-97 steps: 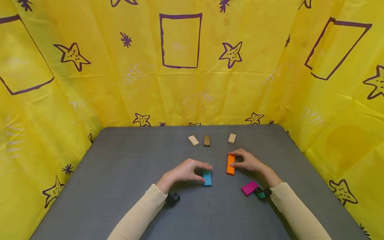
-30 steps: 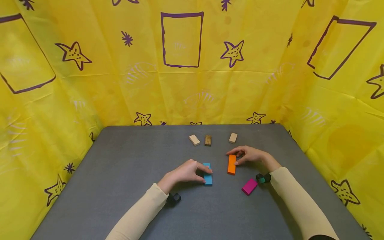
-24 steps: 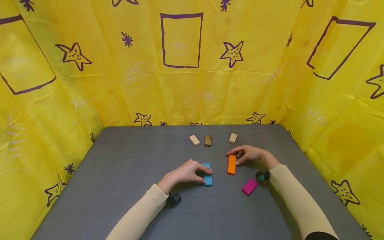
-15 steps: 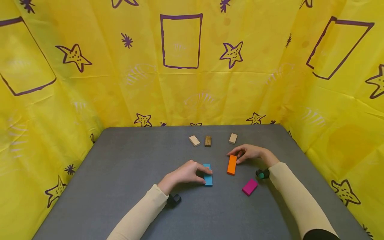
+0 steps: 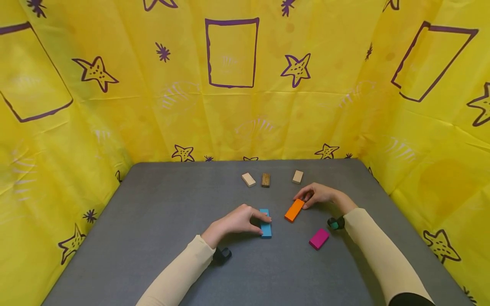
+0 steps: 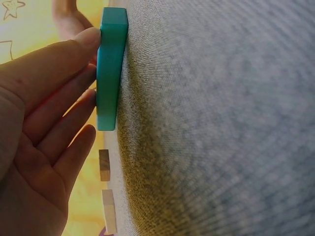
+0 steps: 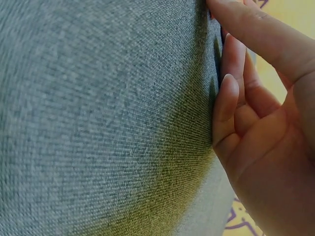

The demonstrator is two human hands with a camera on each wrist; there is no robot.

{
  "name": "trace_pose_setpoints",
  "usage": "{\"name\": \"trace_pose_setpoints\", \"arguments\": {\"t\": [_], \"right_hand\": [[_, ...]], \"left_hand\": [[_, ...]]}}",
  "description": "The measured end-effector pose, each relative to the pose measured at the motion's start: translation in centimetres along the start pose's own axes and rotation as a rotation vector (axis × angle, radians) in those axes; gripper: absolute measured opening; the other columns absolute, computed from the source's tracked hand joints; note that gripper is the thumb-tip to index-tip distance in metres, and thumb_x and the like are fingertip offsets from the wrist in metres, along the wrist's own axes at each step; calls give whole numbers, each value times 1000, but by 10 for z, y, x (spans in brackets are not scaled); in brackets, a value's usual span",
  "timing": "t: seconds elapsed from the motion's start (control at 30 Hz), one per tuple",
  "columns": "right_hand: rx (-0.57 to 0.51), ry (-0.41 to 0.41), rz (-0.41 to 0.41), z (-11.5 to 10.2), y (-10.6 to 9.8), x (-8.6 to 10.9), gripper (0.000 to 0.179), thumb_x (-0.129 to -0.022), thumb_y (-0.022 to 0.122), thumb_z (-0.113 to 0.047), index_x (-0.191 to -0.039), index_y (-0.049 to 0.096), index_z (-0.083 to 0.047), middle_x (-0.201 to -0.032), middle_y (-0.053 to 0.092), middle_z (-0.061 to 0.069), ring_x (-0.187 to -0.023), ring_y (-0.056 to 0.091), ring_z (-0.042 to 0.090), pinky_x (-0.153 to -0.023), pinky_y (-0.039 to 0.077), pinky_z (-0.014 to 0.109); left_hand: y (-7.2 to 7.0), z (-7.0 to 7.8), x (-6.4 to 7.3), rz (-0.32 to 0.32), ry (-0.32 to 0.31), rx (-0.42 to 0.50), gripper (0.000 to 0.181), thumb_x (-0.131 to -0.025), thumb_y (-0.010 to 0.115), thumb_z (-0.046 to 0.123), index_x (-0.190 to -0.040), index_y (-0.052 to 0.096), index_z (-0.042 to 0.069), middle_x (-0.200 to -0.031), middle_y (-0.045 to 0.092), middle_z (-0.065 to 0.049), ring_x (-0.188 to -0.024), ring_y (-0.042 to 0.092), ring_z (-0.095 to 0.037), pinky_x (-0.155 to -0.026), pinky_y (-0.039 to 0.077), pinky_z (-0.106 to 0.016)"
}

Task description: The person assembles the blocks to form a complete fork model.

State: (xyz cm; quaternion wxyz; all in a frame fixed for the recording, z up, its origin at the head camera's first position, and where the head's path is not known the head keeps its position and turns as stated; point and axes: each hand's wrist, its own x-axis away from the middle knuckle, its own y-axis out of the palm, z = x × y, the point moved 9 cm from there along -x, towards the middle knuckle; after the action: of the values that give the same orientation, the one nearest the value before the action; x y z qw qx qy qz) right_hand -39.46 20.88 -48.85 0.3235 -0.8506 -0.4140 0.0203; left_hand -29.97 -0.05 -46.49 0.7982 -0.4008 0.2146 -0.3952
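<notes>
My left hand (image 5: 238, 219) pinches the blue block (image 5: 266, 232) between thumb and fingers, and the block lies lengthwise away from me on the table. Seen from the left wrist, this block (image 6: 111, 73) looks teal, with the thumb against its edge and the fingers behind it. To the right, my right hand (image 5: 318, 194) pinches the far end of the orange block (image 5: 294, 211), which lies slanted, its near end pointing left. In the right wrist view the right hand (image 7: 275, 93) has its fingers bent close over the cloth, and the orange block is hidden.
A magenta block (image 5: 319, 239) lies on the grey table (image 5: 172, 195), nearer me than the right hand. Farther back are a pale wooden block (image 5: 248, 179), a dark brown block (image 5: 266, 180) and another pale block (image 5: 297, 177). Yellow patterned cloth (image 5: 229, 114) walls the table's back and sides.
The orange block has turned from nearly straight to slanted, its far end swinging right as my right hand shifts that way. Earlier, the right hand drew back from the magenta block. My left hand stays put.
</notes>
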Motion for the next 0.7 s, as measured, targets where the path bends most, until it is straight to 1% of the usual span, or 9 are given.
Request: {"name": "trace_pose_setpoints", "arguments": {"t": [0.17, 0.33, 0.43, 0.57, 0.7], "right_hand": [[11, -17, 14, -2, 0, 1, 40, -82, 73, -12, -119, 64, -1, -110, 66, 10, -82, 52, 14, -72, 48, 21], [15, -2, 27, -4, 2, 1, 40, -80, 75, -14, -117, 66, -3, -102, 64, 11, -80, 50, 14, -68, 44, 20], [42, 2, 43, -4, 2, 1, 38, -79, 76, -15, -115, 67, -5, -98, 65, 11, -78, 49, 14, -67, 42, 20], [88, -16, 78, -6, 0, 4, 36, -78, 78, -18, -112, 70, -7, -99, 66, 9, -82, 52, 15, -70, 44, 20], [102, -29, 114, -6, -4, 9, 35, -77, 78, -20, -110, 70, -9, -102, 68, 7, -86, 60, 17, -75, 50, 22]], "left_hand": [[0, 0, 0, 1, 2, -8, 42, -81, 75, 30, -122, 66, 24, -121, 64, 13, -118, 54, -1, -98, 44, -22], [0, 0, 0, 5, 4, -8, 43, -80, 76, 29, -122, 66, 23, -121, 64, 13, -118, 54, -2, -98, 44, -22], [0, 0, 0, 9, 5, -5, 43, -80, 76, 29, -122, 67, 23, -121, 64, 12, -118, 54, -2, -98, 44, -22], [-1, 1, 1, 19, 11, 1, 43, -79, 77, 28, -121, 67, 23, -120, 65, 12, -117, 55, -2, -97, 45, -22], [-3, 4, 2, 33, 19, 3, 41, -79, 78, 26, -119, 69, 22, -118, 66, 11, -116, 56, -3, -95, 46, -21]]}}
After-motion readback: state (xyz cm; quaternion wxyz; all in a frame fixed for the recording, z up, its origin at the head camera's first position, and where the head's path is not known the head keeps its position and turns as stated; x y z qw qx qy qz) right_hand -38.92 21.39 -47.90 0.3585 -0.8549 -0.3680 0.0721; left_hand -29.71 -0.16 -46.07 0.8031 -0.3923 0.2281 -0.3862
